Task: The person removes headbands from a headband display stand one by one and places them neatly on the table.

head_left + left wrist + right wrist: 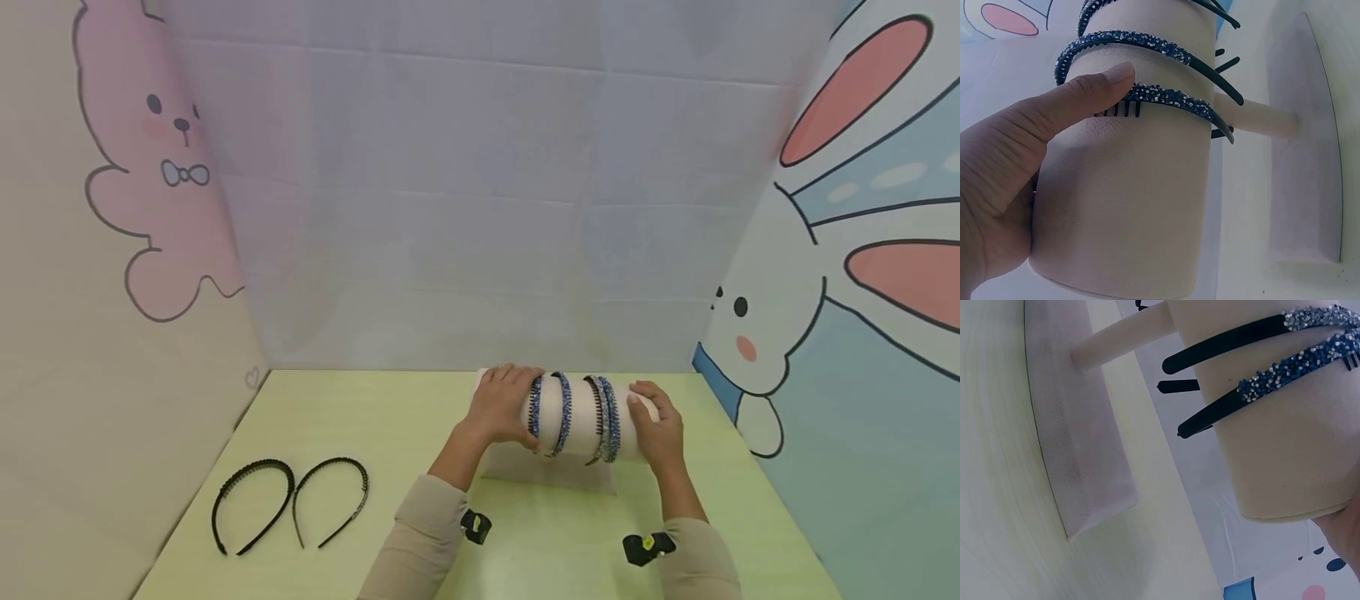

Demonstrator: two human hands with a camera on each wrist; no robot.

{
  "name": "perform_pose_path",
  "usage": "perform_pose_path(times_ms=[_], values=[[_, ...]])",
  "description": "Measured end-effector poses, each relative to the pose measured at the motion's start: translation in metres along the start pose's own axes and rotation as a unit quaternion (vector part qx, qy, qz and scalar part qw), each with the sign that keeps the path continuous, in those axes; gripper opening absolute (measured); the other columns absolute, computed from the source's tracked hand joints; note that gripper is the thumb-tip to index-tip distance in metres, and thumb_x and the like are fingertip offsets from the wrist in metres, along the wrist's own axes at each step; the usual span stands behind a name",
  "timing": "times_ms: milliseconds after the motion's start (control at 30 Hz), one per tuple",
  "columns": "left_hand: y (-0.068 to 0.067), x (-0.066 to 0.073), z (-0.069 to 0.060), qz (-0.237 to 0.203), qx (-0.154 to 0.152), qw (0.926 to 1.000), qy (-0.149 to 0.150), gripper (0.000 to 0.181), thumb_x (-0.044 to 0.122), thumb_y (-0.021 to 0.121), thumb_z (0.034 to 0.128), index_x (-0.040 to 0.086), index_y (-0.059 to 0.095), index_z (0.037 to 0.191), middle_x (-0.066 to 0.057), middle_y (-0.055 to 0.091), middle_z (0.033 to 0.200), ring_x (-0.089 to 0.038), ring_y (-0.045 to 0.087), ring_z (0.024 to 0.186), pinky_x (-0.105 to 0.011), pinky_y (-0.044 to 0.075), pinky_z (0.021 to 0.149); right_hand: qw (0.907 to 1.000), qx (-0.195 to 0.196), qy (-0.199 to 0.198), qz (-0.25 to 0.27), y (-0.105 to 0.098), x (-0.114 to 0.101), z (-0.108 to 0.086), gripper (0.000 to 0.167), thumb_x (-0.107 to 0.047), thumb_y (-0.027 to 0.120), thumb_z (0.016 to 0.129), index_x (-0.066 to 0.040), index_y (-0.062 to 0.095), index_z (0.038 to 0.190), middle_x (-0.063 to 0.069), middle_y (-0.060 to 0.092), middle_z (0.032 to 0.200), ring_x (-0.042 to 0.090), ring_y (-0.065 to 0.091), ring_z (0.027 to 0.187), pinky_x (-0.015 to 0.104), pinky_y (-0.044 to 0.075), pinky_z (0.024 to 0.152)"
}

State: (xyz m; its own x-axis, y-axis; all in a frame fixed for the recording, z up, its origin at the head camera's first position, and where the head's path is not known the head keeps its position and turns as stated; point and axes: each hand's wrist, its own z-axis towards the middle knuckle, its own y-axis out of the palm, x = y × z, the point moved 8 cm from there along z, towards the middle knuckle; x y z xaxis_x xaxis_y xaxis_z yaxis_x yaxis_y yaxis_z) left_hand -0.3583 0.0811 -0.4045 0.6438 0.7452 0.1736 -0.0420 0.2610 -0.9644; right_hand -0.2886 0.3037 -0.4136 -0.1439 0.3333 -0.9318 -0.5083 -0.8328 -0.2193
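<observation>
Your left hand (506, 407) curves over the left part of a white roll (581, 417) lying right of centre in the lower half of the head view, its fingers over the top and its thumb in front. In the left wrist view that thumb touches the edge of the leftmost blue headband (535, 408). Your right hand (657, 429) holds the roll's right end between bent fingers and thumb; the right wrist view shows only a bit of it.

Between your hands, three more headbands ring the roll: a blue one (565, 417) near the leftmost, then a silver one (603, 417) and another blue one (614, 421) close together at the right. Below the roll you see its pale base (551, 473) on the light green surface (420, 417).

At the lower left of the head view, a black headband (255, 464) and a thinner dark headband (365, 483) lie side by side on the surface.
</observation>
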Motion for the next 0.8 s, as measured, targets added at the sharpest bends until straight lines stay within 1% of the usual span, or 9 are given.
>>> perform_pose_path(times_ms=[133,267,367,467,533,600,733,800], values=[[-0.001,-0.003,-0.002,-0.002,0.004,1.0,-0.005,0.113,0.058,0.086,0.0465,0.022,0.034,0.141,0.001,0.044,0.136,-0.026,0.031,0.13,-0.042,0.021,0.106,0.9999,0.001,0.011,-0.007,-0.001,0.003,0.001,0.025,-0.009,0.057,0.091,0.004,0.06,0.113,0.014,0.052,0.128,0.025,0.044,0.118,0.036,0.034,0.095],[-0.003,-0.006,-0.004,-0.004,0.008,0.9998,-0.016,0.112,0.057,0.086,0.0461,0.024,0.035,0.14,-0.002,0.042,0.136,-0.029,0.028,0.131,-0.044,0.02,0.106,1.0,0.001,0.007,-0.001,0.0,0.003,0.002,0.025,-0.007,0.057,0.091,0.005,0.06,0.113,0.016,0.052,0.128,0.026,0.043,0.118,0.039,0.033,0.097],[-0.004,-0.011,-0.008,-0.011,0.014,0.9993,-0.034,0.11,0.057,0.086,0.0455,0.026,0.037,0.139,-0.009,0.036,0.141,-0.033,0.022,0.133,-0.047,0.018,0.106,1.0,-0.002,0.0,0.001,0.001,0.0,0.001,0.026,-0.006,0.056,0.09,0.006,0.059,0.113,0.018,0.051,0.129,0.029,0.043,0.119,0.041,0.032,0.098],[-0.006,-0.016,-0.011,-0.027,0.022,0.9981,-0.05,0.108,0.057,0.086,0.0457,0.027,0.038,0.138,-0.017,0.027,0.145,-0.038,0.014,0.134,-0.052,0.015,0.105,1.0,0.001,-0.001,-0.005,0.002,-0.002,0.0,0.026,-0.005,0.056,0.09,0.007,0.059,0.113,0.019,0.051,0.129,0.029,0.043,0.12,0.039,0.032,0.098],[-0.006,-0.019,-0.013,-0.041,0.028,0.997,-0.059,0.108,0.057,0.087,0.045,0.027,0.039,0.137,-0.018,0.024,0.146,-0.039,0.012,0.134,-0.054,0.014,0.105,1.0,0.002,0.0,-0.008,0.002,-0.003,-0.001,0.026,-0.005,0.055,0.091,0.007,0.059,0.113,0.019,0.051,0.129,0.029,0.043,0.12,0.038,0.031,0.097],[-0.007,-0.023,-0.015,-0.055,0.034,0.9957,-0.067,0.108,0.056,0.087,0.0443,0.028,0.039,0.137,-0.019,0.022,0.147,-0.04,0.011,0.134,-0.055,0.016,0.104,1.0,0.003,0.002,-0.009,0.002,-0.003,-0.001,0.026,-0.005,0.055,0.091,0.007,0.059,0.113,0.019,0.051,0.129,0.027,0.043,0.119,0.035,0.032,0.097],[-0.007,-0.028,-0.018,-0.09,0.044,0.9921,-0.076,0.109,0.053,0.089,0.043,0.029,0.04,0.137,-0.018,0.019,0.148,-0.041,0.011,0.134,-0.057,0.023,0.101,0.9999,0.005,-0.004,-0.008,0.001,0.001,0.0,0.025,-0.005,0.055,0.091,0.008,0.058,0.112,0.02,0.051,0.127,0.022,0.044,0.117,0.029,0.032,0.095],[-0.006,-0.03,-0.02,-0.108,0.046,0.9903,-0.074,0.109,0.051,0.09,0.0432,0.028,0.04,0.137,-0.016,0.018,0.149,-0.041,0.013,0.133,-0.057,0.027,0.099,0.9999,0.006,-0.008,-0.002,0.001,0.009,0.004,0.024,-0.006,0.056,0.091,0.006,0.06,0.111,0.018,0.053,0.126,0.019,0.045,0.116,0.026,0.032,0.094]])
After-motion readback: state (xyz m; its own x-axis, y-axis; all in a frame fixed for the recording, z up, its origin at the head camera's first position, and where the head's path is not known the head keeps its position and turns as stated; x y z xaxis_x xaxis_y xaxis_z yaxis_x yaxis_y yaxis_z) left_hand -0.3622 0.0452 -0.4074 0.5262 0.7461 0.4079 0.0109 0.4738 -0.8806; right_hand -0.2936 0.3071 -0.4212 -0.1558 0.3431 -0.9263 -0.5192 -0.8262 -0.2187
